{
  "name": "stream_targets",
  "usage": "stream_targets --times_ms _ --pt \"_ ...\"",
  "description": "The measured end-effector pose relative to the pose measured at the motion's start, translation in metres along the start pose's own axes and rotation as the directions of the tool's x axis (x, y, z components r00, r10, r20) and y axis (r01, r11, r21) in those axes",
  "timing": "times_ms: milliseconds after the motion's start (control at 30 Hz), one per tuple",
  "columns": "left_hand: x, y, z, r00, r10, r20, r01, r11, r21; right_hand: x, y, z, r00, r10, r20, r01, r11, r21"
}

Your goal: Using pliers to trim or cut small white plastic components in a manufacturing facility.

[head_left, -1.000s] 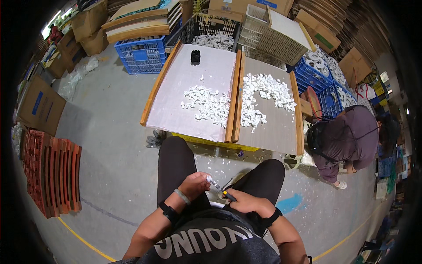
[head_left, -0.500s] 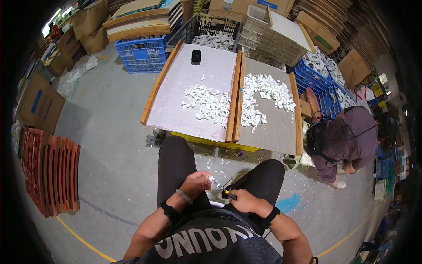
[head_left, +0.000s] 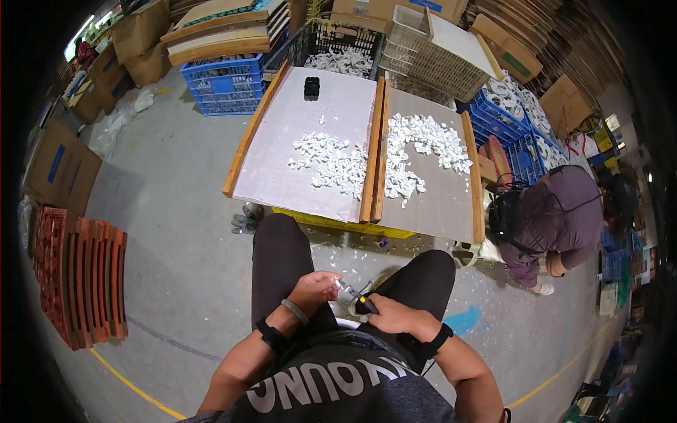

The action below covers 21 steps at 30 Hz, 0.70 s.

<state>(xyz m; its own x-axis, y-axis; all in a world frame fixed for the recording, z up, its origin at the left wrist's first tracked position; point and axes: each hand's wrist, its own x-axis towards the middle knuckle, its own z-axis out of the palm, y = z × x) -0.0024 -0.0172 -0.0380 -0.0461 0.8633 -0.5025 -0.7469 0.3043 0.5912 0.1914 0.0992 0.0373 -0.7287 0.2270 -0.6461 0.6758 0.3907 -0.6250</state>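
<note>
Over my lap, my left hand (head_left: 314, 287) pinches a small white part (head_left: 338, 283) between thumb and fingertips. My right hand (head_left: 395, 315) is closed around the black and yellow handle of a knife-like tool (head_left: 365, 303). The tool's narrow grey end points at the white part and seems to meet it; the exact contact is too small to make out. Ahead of my knees, a pile of similar white parts (head_left: 331, 163) lies on a pale board (head_left: 275, 151) with wooden edges. Another pile (head_left: 429, 141) rests on the grey-brown board (head_left: 437, 204) beside it.
A black object (head_left: 312, 88) stands on the pale board. Blue crates (head_left: 222, 84) and a black crate of white parts (head_left: 342, 63) are behind. A co-worker (head_left: 557, 218) bends over at the right. Stacked reddish slats (head_left: 84, 275) stand at left. White scraps litter the floor.
The knife-like tool has tilted slightly, and its grey end shows more plainly at the white part. Both hands keep their holds. The whole view has shifted a little.
</note>
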Motion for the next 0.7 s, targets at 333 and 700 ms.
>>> stream_targets --times_ms 333,700 --pt "-0.001 0.000 0.000 1.000 -0.001 -0.009 0.000 1.000 -0.031 0.000 -0.006 0.006 0.999 0.027 -0.047 -0.028 1.000 -0.007" --pt "-0.002 0.001 0.002 1.000 0.015 -0.016 -0.016 0.999 -0.047 -0.003 -0.004 0.006 0.996 0.040 -0.073 -0.038 0.999 0.026"
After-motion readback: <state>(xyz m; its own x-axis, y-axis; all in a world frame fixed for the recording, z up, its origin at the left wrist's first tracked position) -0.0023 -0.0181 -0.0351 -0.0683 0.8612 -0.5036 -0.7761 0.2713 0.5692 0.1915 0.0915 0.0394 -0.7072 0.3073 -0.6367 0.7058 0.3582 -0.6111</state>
